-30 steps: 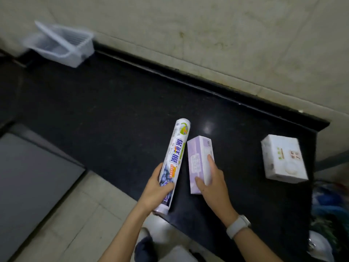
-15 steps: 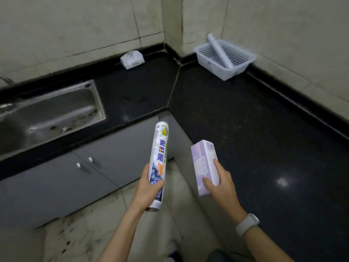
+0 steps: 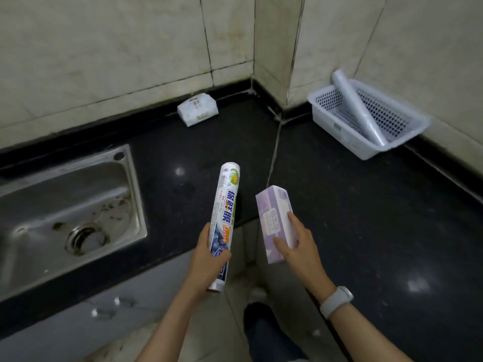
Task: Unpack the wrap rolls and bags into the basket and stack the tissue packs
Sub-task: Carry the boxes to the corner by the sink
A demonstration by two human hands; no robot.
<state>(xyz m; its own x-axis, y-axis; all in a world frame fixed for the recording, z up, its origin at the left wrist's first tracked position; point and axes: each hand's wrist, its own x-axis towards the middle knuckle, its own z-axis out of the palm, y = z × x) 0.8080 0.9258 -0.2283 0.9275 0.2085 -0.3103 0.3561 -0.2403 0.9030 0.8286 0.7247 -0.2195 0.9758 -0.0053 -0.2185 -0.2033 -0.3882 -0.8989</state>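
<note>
My left hand (image 3: 209,257) grips the lower part of a printed wrap roll (image 3: 226,205), which points up and away over the counter's inner corner. My right hand (image 3: 298,246) holds a pale purple box (image 3: 274,218) by its lower half, tilted, just right of the roll. A white mesh basket (image 3: 337,124) stands against the wall at the far right with one pale roll (image 3: 358,108) lying slanted in it. A white tissue pack (image 3: 197,108) rests on the black counter by the back wall.
A steel sink (image 3: 65,212) is set into the black counter (image 3: 379,218) at the left. The counter runs in an L around the tiled corner. Grey cabinet doors (image 3: 78,322) and a tiled floor lie below me.
My view has swung left and closer to the corner; the sink and basket loom larger. Both hands have carried the roll and the purple box off the right-hand counter towards the corner.
</note>
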